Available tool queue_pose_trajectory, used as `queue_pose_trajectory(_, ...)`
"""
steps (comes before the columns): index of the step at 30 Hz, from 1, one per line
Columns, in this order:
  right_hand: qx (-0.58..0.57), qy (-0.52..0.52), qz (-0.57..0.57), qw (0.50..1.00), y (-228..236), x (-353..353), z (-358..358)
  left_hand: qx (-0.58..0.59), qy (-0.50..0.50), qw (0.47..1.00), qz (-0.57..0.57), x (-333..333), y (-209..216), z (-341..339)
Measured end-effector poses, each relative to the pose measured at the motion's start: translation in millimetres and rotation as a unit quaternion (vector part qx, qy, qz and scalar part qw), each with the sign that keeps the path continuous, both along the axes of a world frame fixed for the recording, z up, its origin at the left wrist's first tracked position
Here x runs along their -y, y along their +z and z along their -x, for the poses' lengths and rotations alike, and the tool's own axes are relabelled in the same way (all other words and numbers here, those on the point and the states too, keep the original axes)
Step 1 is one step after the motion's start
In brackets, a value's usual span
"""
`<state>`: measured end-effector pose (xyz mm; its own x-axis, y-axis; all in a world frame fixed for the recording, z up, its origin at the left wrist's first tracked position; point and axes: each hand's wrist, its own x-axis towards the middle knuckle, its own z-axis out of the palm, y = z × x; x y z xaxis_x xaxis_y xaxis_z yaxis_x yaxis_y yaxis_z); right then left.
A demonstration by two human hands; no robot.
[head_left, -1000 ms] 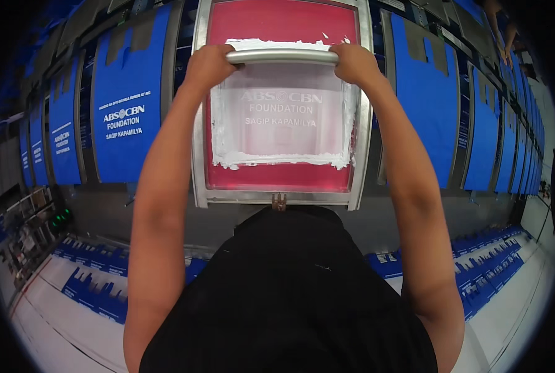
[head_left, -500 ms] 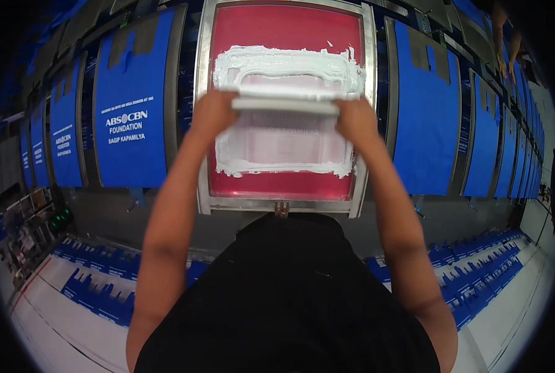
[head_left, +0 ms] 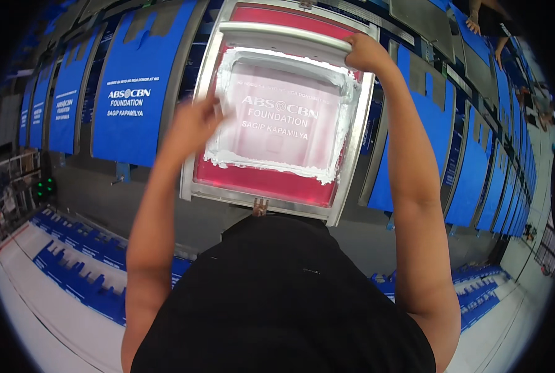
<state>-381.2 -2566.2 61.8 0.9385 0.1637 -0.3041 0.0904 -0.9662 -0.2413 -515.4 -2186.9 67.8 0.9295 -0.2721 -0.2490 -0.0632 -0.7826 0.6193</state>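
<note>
A screen-printing frame [head_left: 352, 149] with a metal rim lies in front of me, its pink mesh [head_left: 252, 180] bearing a pale rectangle with lettering. Thick white ink [head_left: 347, 102] borders that rectangle. Across the far end of the mesh rests a long pale squeegee [head_left: 283, 32]. My right hand [head_left: 365, 53] is closed round the squeegee's right end. Off the squeegee, my left hand [head_left: 196, 121] hovers over the frame's left rim. Motion smears its fingers, so I cannot tell whether they are apart or closed.
Blue bag-shaped sheets [head_left: 131, 93] lie on boards in a row to the left, with more blue sheets [head_left: 423, 130] to the right. Further blue pieces [head_left: 85, 273] line up low behind me. Another person's hand [head_left: 473, 23] shows at the far right.
The squeegee has moved from mid-mesh to the far end, uncovering the lettering. My left hand has let go of it and drawn back left. The whole view has turned a little.
</note>
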Motion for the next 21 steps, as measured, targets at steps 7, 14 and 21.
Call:
queue_pose_trajectory(7,-0.056,0.024,-0.019,0.998,-39.3,-6.8,-4.5,-0.453,0.024,0.860,0.232,12.9,-106.5,229.9)
queue_pose_trajectory(14,0.032,0.017,0.008,0.999,-33.6,-63.5,9.0,-0.462,-0.001,0.830,0.313,14.8,-104.5,232.3)
queue_pose_trajectory(21,-0.028,0.011,0.016,0.999,5.8,-95.5,145.3,-0.447,-0.034,0.833,0.323,19.3,-92.1,225.7)
